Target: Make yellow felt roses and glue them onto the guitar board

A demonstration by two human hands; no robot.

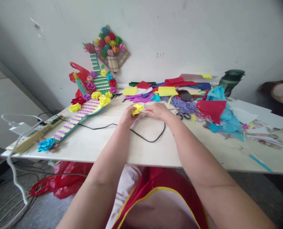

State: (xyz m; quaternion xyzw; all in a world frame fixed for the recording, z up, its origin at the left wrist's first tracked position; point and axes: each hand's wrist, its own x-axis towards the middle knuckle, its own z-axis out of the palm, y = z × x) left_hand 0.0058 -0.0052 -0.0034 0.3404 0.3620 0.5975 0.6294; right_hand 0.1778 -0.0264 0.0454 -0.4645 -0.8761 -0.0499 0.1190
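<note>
Over the middle of the table, my left hand [127, 117] is closed around a yellow paper flower [138, 109], its crumpled petals showing above the fingers. Close beside it, my right hand [158, 111] has its fingers pinched together at the flower's right side. A small pale bit shows between the two hands, too small to name. Below them a black cable [153, 141] loops across the tabletop. To the left lies a curved board [77, 122] with purple stripes and paper flowers, among them a blue flower [46, 144] at its near end.
A green striped board [100, 78] and a flower-basket wall piece [112, 63] stand at the back. Coloured paper, purple shredded strands [184, 104], black-handled scissors [185, 116] and a dark bottle [230, 81] lie right. A power strip [40, 132] sits at the left edge.
</note>
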